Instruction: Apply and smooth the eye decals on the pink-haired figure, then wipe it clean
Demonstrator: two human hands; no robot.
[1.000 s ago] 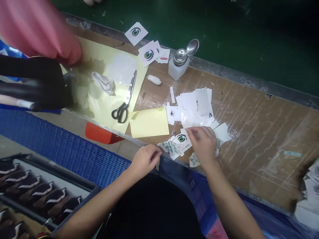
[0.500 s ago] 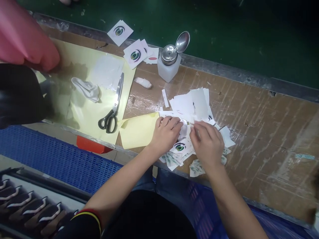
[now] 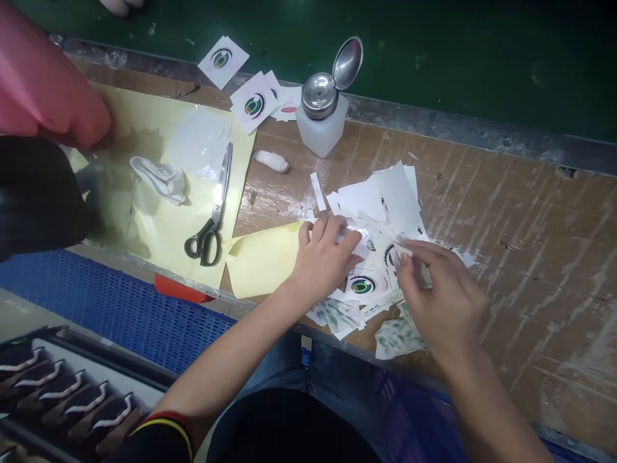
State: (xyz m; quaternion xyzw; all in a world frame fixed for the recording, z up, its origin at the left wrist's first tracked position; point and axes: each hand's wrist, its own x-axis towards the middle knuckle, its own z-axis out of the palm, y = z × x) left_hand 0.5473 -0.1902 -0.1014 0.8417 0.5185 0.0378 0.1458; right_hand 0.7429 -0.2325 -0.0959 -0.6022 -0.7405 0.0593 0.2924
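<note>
Right hand (image 3: 446,302) has lifted, fingers (image 3: 405,254) pinching a paper slip (image 3: 403,240).

stickers (image 3: 362,283): round green-black logo | small print below, seemingly illegible

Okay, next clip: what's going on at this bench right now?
A person is sorting through a heap of small paper stickers on a worn wooden bench. The left hand presses down on the pile near a sticker with a green and black round logo, while the right hand pinches a small white piece between its fingers. Scissors and a crumpled white cloth lie on a yellow sheet to the left, and a dispenser bottle stands open behind.
</note>
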